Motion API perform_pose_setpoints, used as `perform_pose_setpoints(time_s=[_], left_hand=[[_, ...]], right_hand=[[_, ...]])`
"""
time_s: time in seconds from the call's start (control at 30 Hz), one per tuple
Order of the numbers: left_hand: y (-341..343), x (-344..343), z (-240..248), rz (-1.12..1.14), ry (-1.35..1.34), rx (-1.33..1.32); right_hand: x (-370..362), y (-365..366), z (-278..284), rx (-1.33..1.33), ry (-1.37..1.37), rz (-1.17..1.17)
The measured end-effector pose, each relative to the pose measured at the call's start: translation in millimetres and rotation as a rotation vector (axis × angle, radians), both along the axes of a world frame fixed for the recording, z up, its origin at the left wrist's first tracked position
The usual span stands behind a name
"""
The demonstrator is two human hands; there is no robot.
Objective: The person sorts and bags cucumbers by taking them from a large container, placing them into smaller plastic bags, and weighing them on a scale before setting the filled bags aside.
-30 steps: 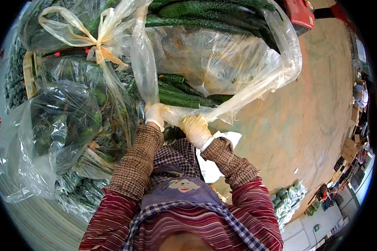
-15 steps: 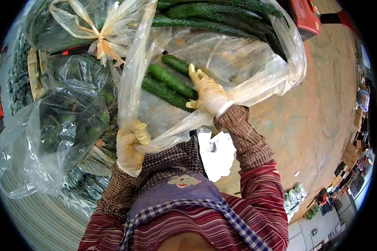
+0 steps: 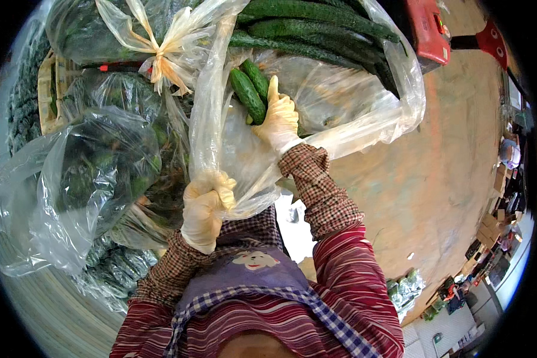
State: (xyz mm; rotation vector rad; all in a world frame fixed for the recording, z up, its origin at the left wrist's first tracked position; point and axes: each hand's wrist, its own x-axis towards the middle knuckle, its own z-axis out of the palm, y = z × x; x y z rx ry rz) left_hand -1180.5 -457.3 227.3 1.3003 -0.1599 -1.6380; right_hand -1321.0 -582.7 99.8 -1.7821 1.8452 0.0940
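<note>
My left hand (image 3: 207, 209), in a pale rubber glove, is closed round the gathered near-left edge of a large clear plastic bag (image 3: 207, 140). Inside the bag's open mouth, my gloved right hand (image 3: 278, 121) grips dark green cucumbers, with one finger stretched along them. Two stick out past its fingers: a nearer cucumber (image 3: 248, 96) and another cucumber (image 3: 256, 79) behind it. Their lower ends are hidden under the hand. A pile of long cucumbers (image 3: 316, 36) lies at the far side of the same bag.
Left of the bag stands a tied plastic bag (image 3: 159, 52), with another clear bag of green produce (image 3: 101, 173) nearer me. A red machine part (image 3: 428, 33) rises at the far right corner. Brown floor (image 3: 411, 197) stretches right, towards boxes (image 3: 489, 230) along the edge.
My right hand has moved left and slightly away from me, swinging the cucumbers to a steeper angle. My left hand has shifted right with the bag's edge.
</note>
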Motion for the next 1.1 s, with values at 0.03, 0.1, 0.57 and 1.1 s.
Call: perform_pose_setpoints(time_s=[0.03, 0.1, 0.57, 1.1], left_hand=[[-1.5, -0.4, 3.3, 0.0, -0.015, -0.009], [-6.6, 2.3, 3.8, -0.049, 0.012, -0.074], [27.6, 58.9, 100.5, -0.524, -0.428, -0.08], [47.2, 369.2, 236.4, 0.411, -0.768, -0.618]], right_hand=[[-7.4, 0.4, -2.8, -0.026, -0.135, -0.056], [-36.5, 7.0, -28.2, -0.085, -0.409, -0.161], [-69.4, -20.3, 231.1, -0.287, -2.558, -0.071], [287.7, 79.9, 428.9, -0.375, -1.729, 0.842]])
